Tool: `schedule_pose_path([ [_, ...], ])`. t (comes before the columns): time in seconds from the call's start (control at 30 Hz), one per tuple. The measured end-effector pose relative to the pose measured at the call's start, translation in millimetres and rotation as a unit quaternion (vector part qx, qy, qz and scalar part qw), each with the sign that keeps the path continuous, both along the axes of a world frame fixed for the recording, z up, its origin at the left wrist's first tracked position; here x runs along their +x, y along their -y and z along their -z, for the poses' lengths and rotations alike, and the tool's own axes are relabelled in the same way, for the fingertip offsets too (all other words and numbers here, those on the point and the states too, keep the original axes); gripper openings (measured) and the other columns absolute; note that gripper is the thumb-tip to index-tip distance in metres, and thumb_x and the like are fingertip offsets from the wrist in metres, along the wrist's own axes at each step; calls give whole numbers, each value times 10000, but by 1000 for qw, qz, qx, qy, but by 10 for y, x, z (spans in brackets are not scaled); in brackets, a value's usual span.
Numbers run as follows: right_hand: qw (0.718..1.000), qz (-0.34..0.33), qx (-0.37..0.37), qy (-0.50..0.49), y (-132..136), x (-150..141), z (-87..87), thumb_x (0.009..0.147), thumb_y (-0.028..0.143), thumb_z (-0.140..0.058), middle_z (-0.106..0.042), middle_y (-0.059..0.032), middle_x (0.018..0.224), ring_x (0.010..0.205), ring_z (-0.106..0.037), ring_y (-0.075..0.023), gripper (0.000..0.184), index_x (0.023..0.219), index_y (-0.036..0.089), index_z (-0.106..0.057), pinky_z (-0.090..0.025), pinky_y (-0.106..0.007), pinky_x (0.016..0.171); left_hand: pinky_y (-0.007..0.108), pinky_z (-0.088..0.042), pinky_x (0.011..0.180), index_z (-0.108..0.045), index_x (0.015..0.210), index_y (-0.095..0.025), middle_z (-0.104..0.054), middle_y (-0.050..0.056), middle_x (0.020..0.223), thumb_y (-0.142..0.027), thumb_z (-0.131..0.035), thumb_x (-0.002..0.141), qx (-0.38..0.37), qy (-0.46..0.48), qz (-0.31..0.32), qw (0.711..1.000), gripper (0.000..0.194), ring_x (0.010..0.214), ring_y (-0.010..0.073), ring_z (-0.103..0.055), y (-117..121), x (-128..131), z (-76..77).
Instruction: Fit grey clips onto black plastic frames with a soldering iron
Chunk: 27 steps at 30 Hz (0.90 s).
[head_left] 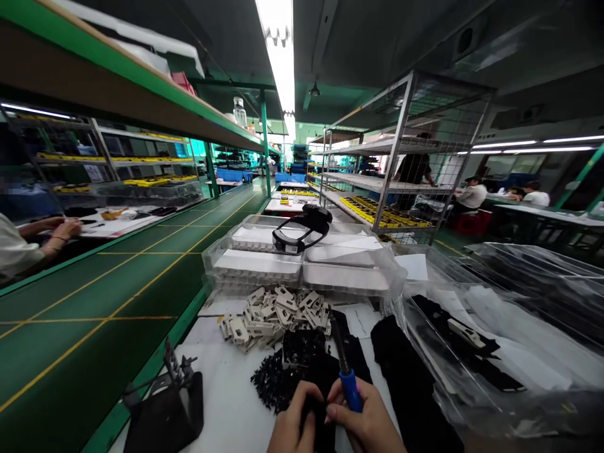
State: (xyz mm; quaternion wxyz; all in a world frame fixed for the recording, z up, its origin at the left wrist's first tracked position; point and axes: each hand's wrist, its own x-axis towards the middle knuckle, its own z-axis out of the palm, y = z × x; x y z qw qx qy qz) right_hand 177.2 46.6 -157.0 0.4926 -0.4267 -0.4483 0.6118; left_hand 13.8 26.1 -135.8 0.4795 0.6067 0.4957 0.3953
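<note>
My right hand (368, 415) is closed around a soldering iron (350, 385) with a blue handle; its dark metal shaft points forward, away from me. Close beside it, the curled fingers of my left hand (296, 418) pinch the black fabric (325, 372) between my hands. Anything small at the fingertips is too dark to make out. In front of my left hand lies a heap of tiny black pieces (268, 379). Behind that heap, cream plastic parts (276, 318) are piled loosely. Another length of black fabric (403, 371) stretches along the right of my hands.
A black metal stand (167, 409) is at the left table edge. Clear trays (349, 277) carry a black strapped device (302, 234). At right, a clear bin (533, 402) holds black strips. A green conveyor belt (127, 277) runs left, with another person's hands (66, 229) beyond.
</note>
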Motion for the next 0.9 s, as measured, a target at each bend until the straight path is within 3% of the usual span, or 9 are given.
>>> schedule_pose_path([
  [0.07,1000,-8,3,5,50,-16,8,619,430,-851,-657,-22,644,643,-617,-176,369,792,165,-661,-456,-279,648,271,-382,665,-582,891,-221,-586,4,740,-298,-479,914,-12,-21,-6,1000,131,691,185,-527,31,-51,-60],
  [0.17,999,-27,3,31,106,-6,0,659,409,-844,-617,-1,646,616,-559,-143,333,786,166,-653,-421,-254,607,265,-353,656,-574,842,-202,-550,-4,725,-448,-470,934,-42,-25,49,998,282,710,175,-495,74,-99,-133],
  [0.33,996,-37,-17,76,126,36,-27,665,421,-846,-583,11,595,606,-543,-147,319,745,175,-659,-432,-255,600,249,-306,615,-509,792,-202,-471,-42,702,-545,-373,964,-62,-23,97,993,408,675,136,-424,105,-119,-91],
  [0.53,992,-62,-22,112,169,9,-141,673,432,-836,-640,-23,644,623,-543,-148,306,718,160,-705,-424,-252,608,252,-341,689,-453,775,-200,-463,-28,780,-580,-394,944,-94,56,101,989,420,752,144,-418,77,-116,40],
  [0.73,990,-42,-20,137,207,-25,-229,667,460,-830,-596,0,619,581,-492,-126,332,718,159,-700,-409,-238,562,257,-303,639,-461,791,-192,-406,-41,734,-564,-441,925,-127,90,96,983,396,704,137,-354,103,-108,-50],
  [0.9,983,-3,-35,178,275,-41,-271,718,509,-782,-425,71,456,382,-326,-59,367,715,171,-639,-202,-210,379,249,-322,626,-464,801,-197,-431,-39,732,-530,-429,940,-124,95,79,985,362,699,137,-389,162,-100,-120],
])
